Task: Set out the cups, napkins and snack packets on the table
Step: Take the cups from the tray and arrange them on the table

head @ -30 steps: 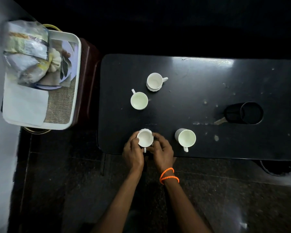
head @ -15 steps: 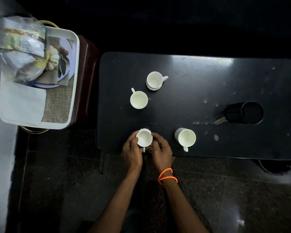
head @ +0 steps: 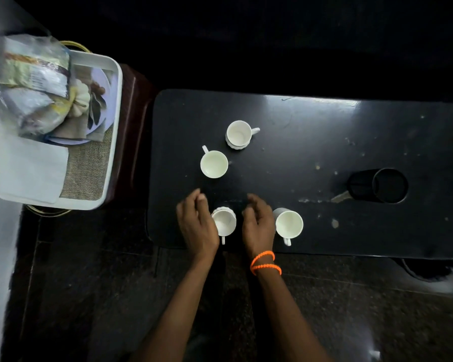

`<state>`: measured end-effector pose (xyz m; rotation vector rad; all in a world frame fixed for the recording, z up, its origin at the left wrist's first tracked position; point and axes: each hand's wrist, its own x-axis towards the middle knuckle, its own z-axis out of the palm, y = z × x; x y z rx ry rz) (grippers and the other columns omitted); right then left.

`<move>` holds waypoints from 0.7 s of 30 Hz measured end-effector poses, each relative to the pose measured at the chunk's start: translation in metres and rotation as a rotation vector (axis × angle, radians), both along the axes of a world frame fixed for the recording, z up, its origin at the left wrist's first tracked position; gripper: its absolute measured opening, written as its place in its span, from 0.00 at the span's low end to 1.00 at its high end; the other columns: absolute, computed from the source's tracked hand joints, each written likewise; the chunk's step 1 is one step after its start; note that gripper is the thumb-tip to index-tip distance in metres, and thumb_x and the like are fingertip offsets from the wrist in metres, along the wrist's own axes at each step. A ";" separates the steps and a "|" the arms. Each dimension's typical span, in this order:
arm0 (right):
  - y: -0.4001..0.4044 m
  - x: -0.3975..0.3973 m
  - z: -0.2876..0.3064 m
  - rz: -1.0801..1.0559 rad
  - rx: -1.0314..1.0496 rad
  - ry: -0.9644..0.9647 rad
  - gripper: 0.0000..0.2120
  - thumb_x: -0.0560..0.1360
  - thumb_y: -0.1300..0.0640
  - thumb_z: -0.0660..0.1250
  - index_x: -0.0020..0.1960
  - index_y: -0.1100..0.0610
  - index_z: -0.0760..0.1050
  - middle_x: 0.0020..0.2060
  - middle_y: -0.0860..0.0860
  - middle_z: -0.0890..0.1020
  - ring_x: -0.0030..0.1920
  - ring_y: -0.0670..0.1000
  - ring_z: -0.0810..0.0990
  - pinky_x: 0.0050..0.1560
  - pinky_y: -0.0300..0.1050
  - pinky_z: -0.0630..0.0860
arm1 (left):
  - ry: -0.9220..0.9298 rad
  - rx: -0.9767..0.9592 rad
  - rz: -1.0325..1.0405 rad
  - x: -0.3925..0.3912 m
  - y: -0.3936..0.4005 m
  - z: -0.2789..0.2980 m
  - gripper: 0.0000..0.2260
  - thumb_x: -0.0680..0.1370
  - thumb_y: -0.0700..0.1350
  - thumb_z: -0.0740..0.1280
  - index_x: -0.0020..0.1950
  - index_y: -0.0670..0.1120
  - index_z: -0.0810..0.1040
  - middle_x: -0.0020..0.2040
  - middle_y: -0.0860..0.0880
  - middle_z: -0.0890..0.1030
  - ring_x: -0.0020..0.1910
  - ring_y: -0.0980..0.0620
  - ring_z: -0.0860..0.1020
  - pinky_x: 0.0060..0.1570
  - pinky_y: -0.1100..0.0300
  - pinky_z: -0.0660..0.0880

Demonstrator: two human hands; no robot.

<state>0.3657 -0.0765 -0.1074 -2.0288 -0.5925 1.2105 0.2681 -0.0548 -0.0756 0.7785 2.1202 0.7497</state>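
Four white cups (head: 214, 164) sit on the black table (head: 311, 142); both hands (head: 198, 226) spread empty; snack packets (head: 34, 84), seemingly napkins (head: 29, 171), wait in the tray (head: 114, 131)

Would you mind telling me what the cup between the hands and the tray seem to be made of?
The cup looks like glazed white ceramic: smooth inside, ribbed wall, moulded handle, though it might be melamine. The tray looks like matt white plastic, with rounded moulded corners and an even rim.
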 end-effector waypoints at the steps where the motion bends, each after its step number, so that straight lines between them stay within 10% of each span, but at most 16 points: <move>1: 0.014 0.005 -0.002 -0.024 0.002 0.002 0.19 0.73 0.56 0.62 0.62 0.53 0.81 0.55 0.51 0.80 0.54 0.45 0.82 0.61 0.45 0.77 | 0.041 0.086 -0.065 0.001 0.014 0.003 0.13 0.85 0.40 0.63 0.66 0.39 0.82 0.62 0.40 0.81 0.58 0.56 0.75 0.58 0.81 0.61; 5: 0.078 0.024 -0.009 -0.044 -0.031 0.016 0.21 0.75 0.55 0.60 0.66 0.56 0.79 0.61 0.60 0.82 0.60 0.62 0.82 0.66 0.62 0.76 | 0.070 0.325 -0.386 0.012 0.089 0.005 0.12 0.85 0.44 0.62 0.58 0.42 0.84 0.55 0.45 0.83 0.54 0.58 0.75 0.57 0.73 0.68; 12: 0.154 0.034 -0.003 -0.054 -0.161 0.330 0.13 0.75 0.45 0.59 0.48 0.50 0.79 0.40 0.50 0.80 0.38 0.54 0.78 0.41 0.48 0.78 | 0.126 -0.023 -0.693 0.039 0.203 -0.018 0.24 0.88 0.52 0.54 0.54 0.35 0.82 0.58 0.35 0.84 0.62 0.36 0.78 0.61 0.49 0.70; 16: 0.165 0.042 -0.007 -0.036 -0.140 0.391 0.15 0.77 0.45 0.57 0.48 0.51 0.80 0.40 0.51 0.83 0.41 0.55 0.79 0.45 0.51 0.79 | -0.007 -0.239 -0.612 0.048 0.214 -0.018 0.33 0.86 0.62 0.48 0.65 0.40 0.82 0.69 0.38 0.81 0.70 0.38 0.75 0.71 0.47 0.71; 21: 0.163 0.066 -0.007 -0.049 -0.109 0.317 0.16 0.74 0.42 0.57 0.45 0.49 0.79 0.46 0.53 0.85 0.46 0.56 0.82 0.46 0.50 0.76 | -0.128 -0.245 -0.486 0.061 0.193 -0.018 0.35 0.84 0.65 0.49 0.58 0.40 0.84 0.61 0.38 0.84 0.61 0.38 0.81 0.61 0.41 0.81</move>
